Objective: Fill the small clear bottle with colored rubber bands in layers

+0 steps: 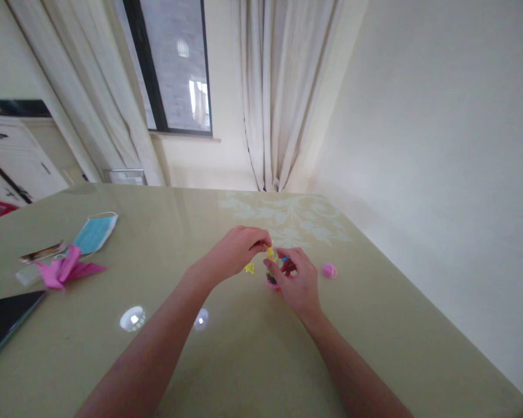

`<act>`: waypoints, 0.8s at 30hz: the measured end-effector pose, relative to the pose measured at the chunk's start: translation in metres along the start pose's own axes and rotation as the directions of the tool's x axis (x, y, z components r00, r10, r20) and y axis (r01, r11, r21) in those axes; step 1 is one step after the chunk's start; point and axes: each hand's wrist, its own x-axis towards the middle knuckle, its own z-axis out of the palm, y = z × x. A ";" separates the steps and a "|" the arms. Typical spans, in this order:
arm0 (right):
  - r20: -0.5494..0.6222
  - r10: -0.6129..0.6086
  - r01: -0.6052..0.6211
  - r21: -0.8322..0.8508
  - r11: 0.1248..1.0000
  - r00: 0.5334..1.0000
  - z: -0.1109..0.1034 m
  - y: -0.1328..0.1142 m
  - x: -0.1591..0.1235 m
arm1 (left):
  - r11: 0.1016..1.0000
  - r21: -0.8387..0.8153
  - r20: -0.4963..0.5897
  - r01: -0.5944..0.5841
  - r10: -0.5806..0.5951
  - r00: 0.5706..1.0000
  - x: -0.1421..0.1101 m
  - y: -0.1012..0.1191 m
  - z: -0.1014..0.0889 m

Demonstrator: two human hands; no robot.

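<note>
Over the right half of the table (226,360), both hands meet at a small clear container (271,257) with yellow and dark bits showing inside and pink at its bottom. My right hand (298,281) is closed around its right side, partly hiding it. At the top, my left hand (239,251) pinches a small yellow piece (265,246), whose kind is too small to make out. Just below the left hand lies a little yellow cluster (250,268). Some blue shows behind the right fingers. A round pink cap-like piece (329,270) rests to the right.
On the left lie a blue face mask (95,234), a pink folded paper shape (67,270), a narrow stick-like packet (42,252) and a black phone (9,322). A white wall (444,145) runs along the right, with curtains (279,87) and a window behind.
</note>
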 end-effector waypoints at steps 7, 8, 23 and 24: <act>0.013 -0.003 0.003 -0.005 1.000 1.000 0.000 0.000 -0.001 | 0.989 0.109 0.096 -0.098 0.088 0.992 -0.002 0.007 0.000; 0.014 -0.004 0.004 -0.008 1.000 1.000 0.000 -0.001 -0.001 | 0.989 0.105 0.108 -0.106 0.095 0.990 -0.003 0.008 -0.001; 0.029 -0.037 0.037 -0.010 0.999 0.999 -0.001 -0.002 -0.002 | 0.983 0.178 0.073 -0.046 0.033 0.997 -0.002 0.011 -0.001; 0.024 -0.036 0.036 -0.009 0.999 0.999 -0.001 -0.002 -0.002 | 0.985 0.172 0.055 -0.018 0.008 0.998 -0.002 0.011 0.000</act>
